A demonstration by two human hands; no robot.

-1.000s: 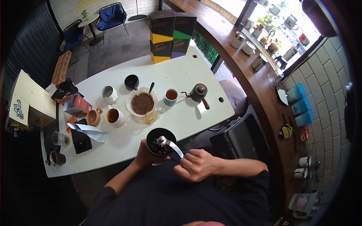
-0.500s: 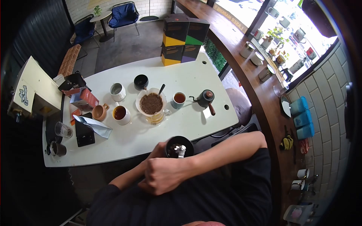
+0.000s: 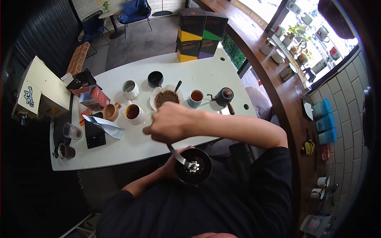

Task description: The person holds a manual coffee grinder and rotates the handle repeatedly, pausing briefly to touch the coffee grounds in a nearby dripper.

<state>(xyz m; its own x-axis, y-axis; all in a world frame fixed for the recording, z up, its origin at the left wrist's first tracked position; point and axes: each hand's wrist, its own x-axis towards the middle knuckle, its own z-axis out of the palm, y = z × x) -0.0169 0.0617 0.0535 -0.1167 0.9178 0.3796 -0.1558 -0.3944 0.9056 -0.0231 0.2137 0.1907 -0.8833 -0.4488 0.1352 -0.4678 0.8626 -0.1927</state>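
Note:
Close to my body, a black hand coffee grinder [image 3: 203, 174] is held with its top tipped toward the camera, and dark coffee beans show inside. My left hand [image 3: 173, 165] wraps round its left side, with part of the fingers hidden behind it. A metal crank [image 3: 178, 157] reaches from the grinder's middle up to my right hand [image 3: 171, 122], which is closed round its end; the knob is hidden in the fist. Just beyond the right hand stands a filter dripper [image 3: 179, 93] of wet coffee grounds with a spoon in it, its lower part blocked by the hand.
On the white table [image 3: 139, 156] stand a white mug [image 3: 135, 114] of dark liquid, a brown cup [image 3: 110, 112], a cup of tea-coloured liquid [image 3: 196, 98], another grinder [image 3: 225, 96] and a foil bag [image 3: 105, 126]. Stacked boxes [image 3: 202, 35] occupy the far end; a wooden counter [image 3: 258, 59] runs along the right.
My right hand has swung from the near side of the grinder to its far side, over the table edge, turning the crank with it. My left hand still holds the grinder. The view has shifted slightly.

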